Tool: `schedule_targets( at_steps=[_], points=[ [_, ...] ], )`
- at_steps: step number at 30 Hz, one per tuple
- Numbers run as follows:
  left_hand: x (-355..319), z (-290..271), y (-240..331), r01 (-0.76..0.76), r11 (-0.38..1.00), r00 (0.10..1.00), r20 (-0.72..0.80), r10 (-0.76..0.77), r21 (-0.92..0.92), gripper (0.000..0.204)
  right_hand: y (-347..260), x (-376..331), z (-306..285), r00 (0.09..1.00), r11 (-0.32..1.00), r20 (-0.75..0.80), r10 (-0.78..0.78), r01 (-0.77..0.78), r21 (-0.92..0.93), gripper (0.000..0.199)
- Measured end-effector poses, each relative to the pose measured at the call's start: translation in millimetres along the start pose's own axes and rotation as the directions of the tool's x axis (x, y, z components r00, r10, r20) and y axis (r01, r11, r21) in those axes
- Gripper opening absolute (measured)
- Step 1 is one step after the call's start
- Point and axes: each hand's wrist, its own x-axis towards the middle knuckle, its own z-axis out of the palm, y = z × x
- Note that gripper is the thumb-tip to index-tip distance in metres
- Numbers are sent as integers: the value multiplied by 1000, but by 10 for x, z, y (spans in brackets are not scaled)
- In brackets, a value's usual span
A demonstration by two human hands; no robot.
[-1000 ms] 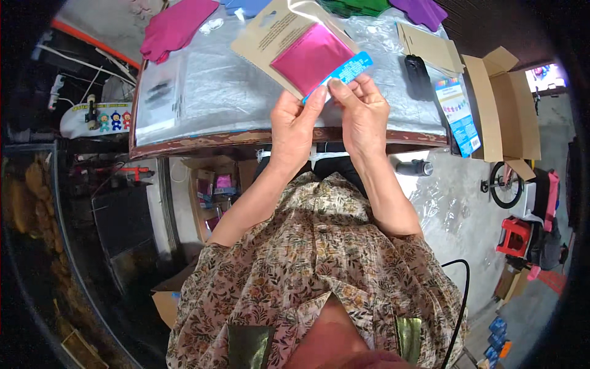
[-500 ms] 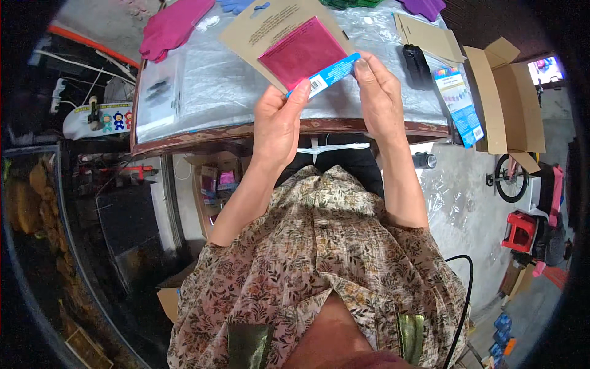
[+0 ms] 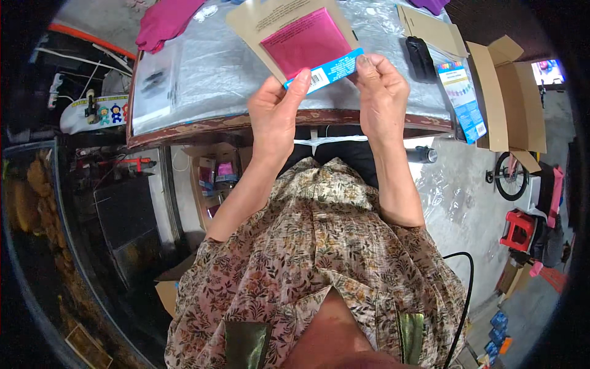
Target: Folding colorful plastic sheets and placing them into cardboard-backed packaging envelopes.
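Between my hands is a kraft cardboard hang card point(image 3: 249, 26) with a flat, shiny magenta packet point(image 3: 305, 42) on it. A blue printed strip with a barcode point(image 3: 338, 69) runs along the edge nearest me. My left hand point(image 3: 276, 111) pinches the strip's left end, thumb on top. At the right end, my right hand point(image 3: 380, 92) grips the corner between thumb and fingers. The card is tilted above the near part of the table, and fingers behind it are partly hidden.
Plastic sheeting covers the table point(image 3: 203, 80). Pink gloves point(image 3: 163, 24) lie at far left; a black pouch point(image 3: 420, 59), blank cards point(image 3: 433, 31) and a blue-white package point(image 3: 461, 101) lie right. Beyond stands an open carton point(image 3: 522, 98). Another box point(image 3: 195, 184) with packets sits below the table.
The card has turned slightly, so its blue strip faces me more fully and shows broader. Both hands keep their hold on it. The view has shifted a little.
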Motion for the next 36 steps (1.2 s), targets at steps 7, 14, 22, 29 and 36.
schedule_targets(
  at_steps=[7, 14, 22, 29, 36],
  points=[
    [6, 49, 42, -23, 999, 998, -67, 21, -37, 17, -88, -5, 96, 997, 996, -71, 20, -25, -82, 13],
    [3, 32, 26, 49, 995, 997, -62, -55, -92, 20, -73, -12, 187, 982, 999, -191, 11, -17, -33, 11],
    [-30, -16, 40, 101, 990, 993, 72, -94, -94, 28, -63, 24, 30, 977, 1000, -212, 11, -16, -19, 11],
    [5, 13, 95, 78, 997, 989, 120, -80, 22, 32, -55, 15, 60, 976, 996, -205, -80, 68, -65, 12],
    [-18, 4, 95, 45, 999, 986, 157, -48, 22, 32, -39, 38, 72, 972, 994, -214, -100, 91, -52, 13]
  ],
)
